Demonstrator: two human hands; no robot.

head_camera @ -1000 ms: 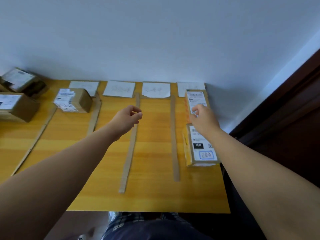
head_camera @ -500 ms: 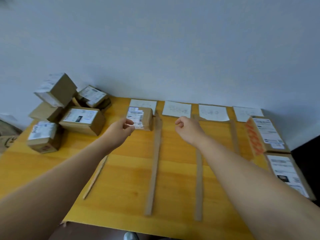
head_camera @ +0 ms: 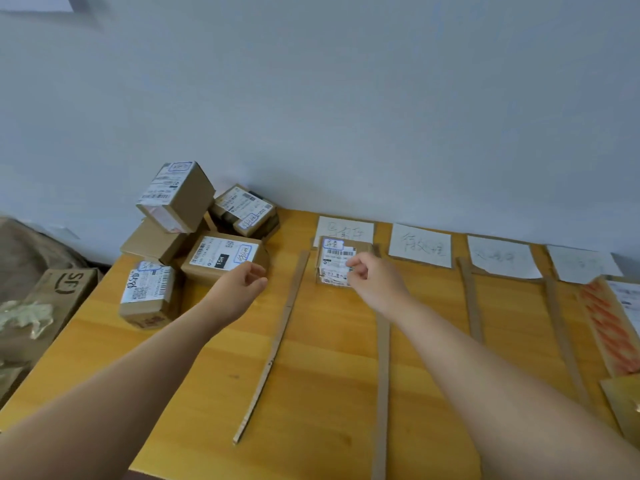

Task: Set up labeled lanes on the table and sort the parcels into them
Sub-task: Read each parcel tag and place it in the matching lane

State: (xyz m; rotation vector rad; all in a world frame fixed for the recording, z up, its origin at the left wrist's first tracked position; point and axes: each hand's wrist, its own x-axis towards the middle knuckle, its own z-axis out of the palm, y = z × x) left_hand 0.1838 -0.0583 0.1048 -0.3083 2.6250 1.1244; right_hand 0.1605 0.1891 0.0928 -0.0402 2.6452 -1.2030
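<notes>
On the yellow table (head_camera: 329,375), cardboard strips (head_camera: 277,341) mark lanes, each headed by a white paper label (head_camera: 420,249) at the back. A small parcel (head_camera: 332,258) lies in the leftmost lane under its label (head_camera: 346,228). My right hand (head_camera: 372,280) hovers at this parcel's right edge, fingers loosely curled, holding nothing. A pile of parcels sits at the back left: a flat one (head_camera: 221,256), a small one (head_camera: 149,292) and a tilted one (head_camera: 175,195) on top. My left hand (head_camera: 242,285) is just in front of the flat one, loosely curled and empty.
An orange-taped parcel (head_camera: 609,327) and another parcel (head_camera: 623,403) lie in the far right lane. A brown carton (head_camera: 65,285) and crumpled wrapping stand off the table's left edge. The wall runs right behind the labels.
My view swung left. My right hand left the parcels in the right lane and moved to the leftmost lane's parcel. My left hand moved left toward the pile.
</notes>
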